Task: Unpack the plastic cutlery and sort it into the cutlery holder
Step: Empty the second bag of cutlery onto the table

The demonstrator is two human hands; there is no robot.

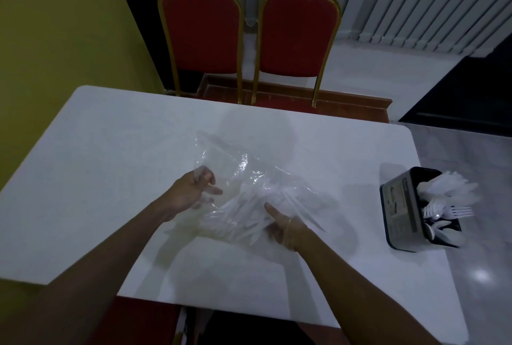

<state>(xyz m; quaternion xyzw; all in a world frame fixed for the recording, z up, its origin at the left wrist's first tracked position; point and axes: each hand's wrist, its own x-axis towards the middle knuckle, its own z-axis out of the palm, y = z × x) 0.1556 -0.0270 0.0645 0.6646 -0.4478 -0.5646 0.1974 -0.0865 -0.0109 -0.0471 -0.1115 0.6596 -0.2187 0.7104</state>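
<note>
A clear plastic bag [249, 175] lies crumpled in the middle of the white table [110, 151], with white plastic cutlery [243, 211] bunched inside its near part. My left hand [191, 192] grips the bag's left edge, fingers pinching the film. My right hand [285, 227] holds the bag's near right side around the cutlery, thumb raised. A black cutlery holder [401, 211] stands at the table's right edge, with white forks [457, 211], spoons and other pieces standing in its compartments.
Two red chairs with gold frames [296, 32] stand at the table's far side. A yellow wall [55, 40] runs along the left. Grey floor lies to the right of the table, just beyond the holder.
</note>
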